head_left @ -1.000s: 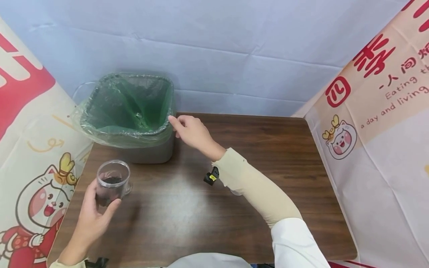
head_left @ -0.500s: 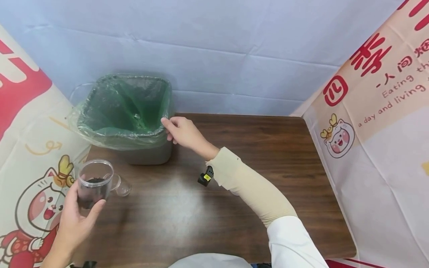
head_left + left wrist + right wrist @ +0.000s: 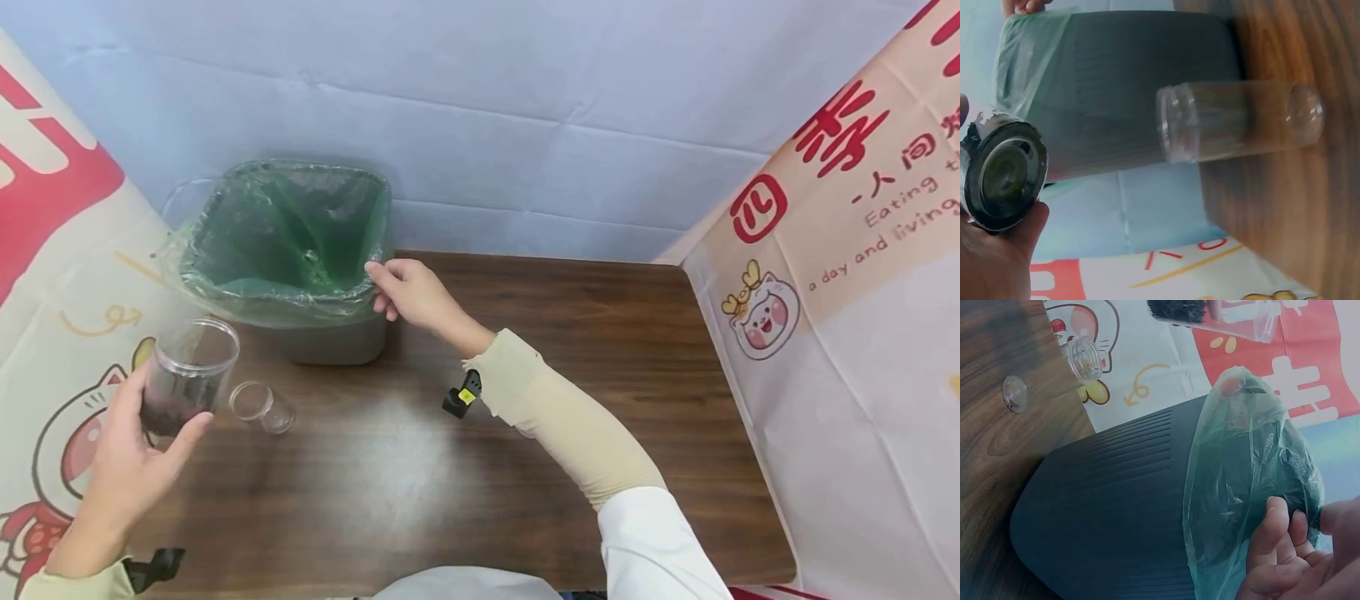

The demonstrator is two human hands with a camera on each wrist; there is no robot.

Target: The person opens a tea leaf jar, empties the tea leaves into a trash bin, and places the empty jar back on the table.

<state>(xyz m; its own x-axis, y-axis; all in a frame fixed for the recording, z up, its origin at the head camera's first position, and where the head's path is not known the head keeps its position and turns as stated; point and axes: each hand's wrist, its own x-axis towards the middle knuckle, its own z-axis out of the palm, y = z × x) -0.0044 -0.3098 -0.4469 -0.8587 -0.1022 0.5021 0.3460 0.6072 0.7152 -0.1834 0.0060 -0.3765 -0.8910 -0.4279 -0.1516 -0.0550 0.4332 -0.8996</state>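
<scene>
My left hand (image 3: 127, 471) holds a clear plastic jar (image 3: 197, 379) with dark contents in its lower part, lifted above the table's left side. Its lidless mouth faces up, and the base shows in the left wrist view. A second clear jar (image 3: 1222, 122) stands upright on the table, with nothing visible inside. At the back left is a grey trash bin (image 3: 337, 343), lined with a translucent green trash bag (image 3: 1229, 481) folded over its rim. The thumb and fingers of my right hand (image 3: 420, 296) pinch the bag at the rim's front right corner.
The brown wooden table (image 3: 570, 400) reaches right and forward from the bin. A pale blue cloth backdrop (image 3: 480, 125) hangs behind it. Printed panels (image 3: 832, 333) border both sides, the left one close to my left hand.
My left hand has carried its jar left and slightly away from me, bringing the standing jar into fuller view. My right hand stays at the bin's rim.
</scene>
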